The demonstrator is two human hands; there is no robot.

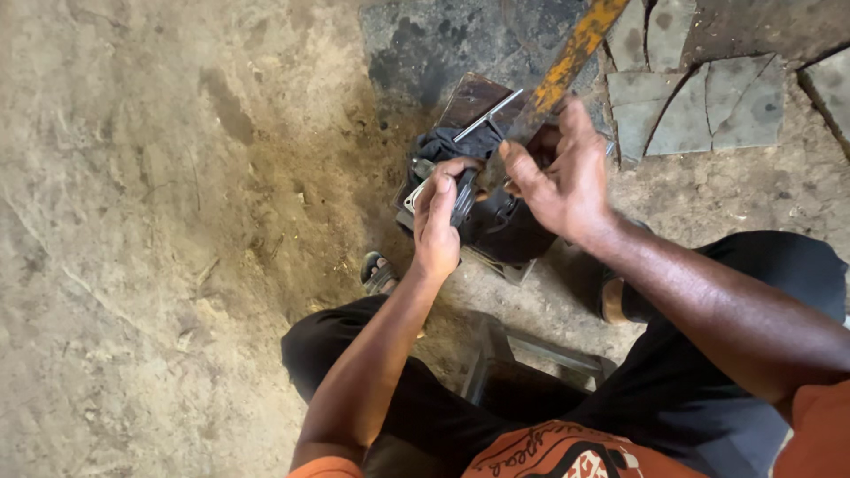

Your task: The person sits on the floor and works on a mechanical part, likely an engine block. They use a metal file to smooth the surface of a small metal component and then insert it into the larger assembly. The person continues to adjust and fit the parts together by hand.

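My left hand [438, 221] grips a small grey metal part [462, 195] and holds it over a dark block [505, 232] on the ground. My right hand [560, 173] is closed around the lower end of a long rusty yellow metal bar [571, 55], which slants up to the top right. A thin silver rod [487, 116] lies across a dark cloth [460, 142] just behind both hands. What the bar's tip touches is hidden by my fingers.
Bare sandy ground [159, 230] fills the left. Cracked stone slabs [708, 106] lie at the top right. A metal stool frame [531, 350] shows between my knees, and my sandalled foot [379, 273] rests left of it.
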